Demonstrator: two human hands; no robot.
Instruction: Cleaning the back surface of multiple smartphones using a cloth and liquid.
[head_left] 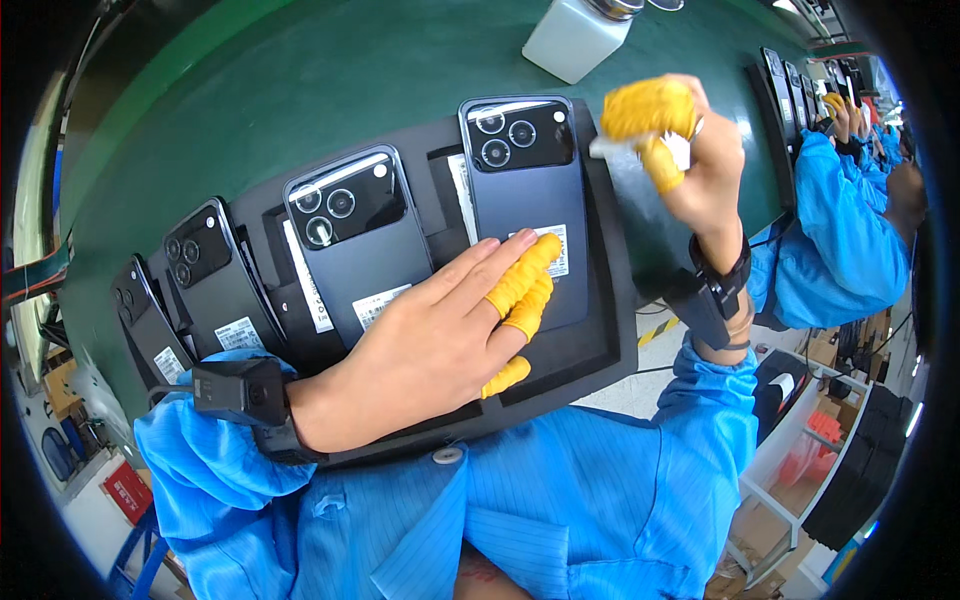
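A dark foam tray [612, 345] lies in front of me with several dark blue smartphones in a row, their camera sides up. My left hand [425, 335] rests on the rightmost smartphone [500, 205], its fingers stretched out and laid over the white label [553, 245]. Yellow finger cots cover some of its fingers. Right of that phone and above the table, my right hand [712, 165] is closed round a crumpled white wipe [678, 150], slightly smeared by motion. Its fingertips wear yellow cots too. Left of the hand is another smartphone [355, 250], lying in its slot.
A white square bottle with a metal top [575, 42] stands at the far side of the green table [400, 60]. To the right, another person's blue sleeve [840, 230] is beside a second row of phones [785, 95]. Shelving [800, 500] stands at the lower right.
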